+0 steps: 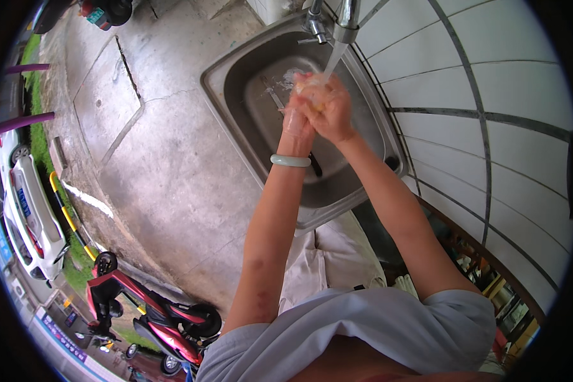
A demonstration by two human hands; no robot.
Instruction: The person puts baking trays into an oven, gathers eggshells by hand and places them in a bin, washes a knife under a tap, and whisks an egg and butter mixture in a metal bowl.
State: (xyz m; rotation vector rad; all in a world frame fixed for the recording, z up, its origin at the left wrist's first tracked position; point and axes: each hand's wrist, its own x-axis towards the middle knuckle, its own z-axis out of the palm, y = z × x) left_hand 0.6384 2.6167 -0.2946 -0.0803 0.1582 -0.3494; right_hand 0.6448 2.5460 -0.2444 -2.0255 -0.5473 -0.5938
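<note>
While left hand (pixel 299 120) and right hand (pixel 333 116) are joined, water (pixel 335 59) is poured from above them. Any grasp cannot be told through blur.

The person's left hand (pixel 297 116) and right hand (pixel 335 114) meet over a metal sink (pixel 236 139), right under the stream from the tap (pixel 346 28). Water runs onto the right hand, whose fingers press against the left; something pale and yellowish (pixel 318 104) shows between them — too blurred to make out. A pale bangle (pixel 290 160) circles the left wrist. Below the hands, a dark handle (pixel 316 165) lies in the basin, partly hidden by the left forearm. White tiles (pixel 426 83) line the right side; a red scooter (pixel 165 318) and a white car (pixel 38 216) stand at left.
</note>
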